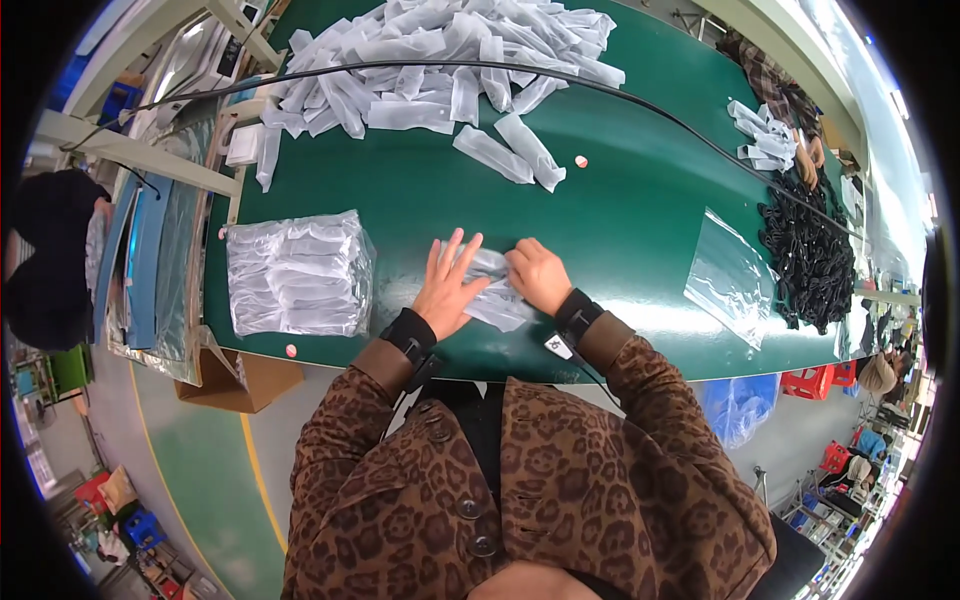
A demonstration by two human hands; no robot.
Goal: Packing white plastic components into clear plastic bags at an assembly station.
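Observation:
On the green table in front of me lie a few frosted plastic bags (500,312), close together. My left hand (450,287) rests on their left side with fingers spread. My right hand (540,277) is closed at their upper right end, its fingers bent around the edge of one bag. What is inside these bags cannot be made out. To the left of my left hand sits a clear pack (298,275) filled with rows of similar white bags. Two single frosted bags (512,152) lie beyond my hands, near a large heap of them (450,60).
A black cable (640,105) crosses above the table. At the right are a flat clear plastic bag (728,280) and a pile of black cords (805,255), near another person's hands (808,158). A cardboard box (240,380) stands below the left edge.

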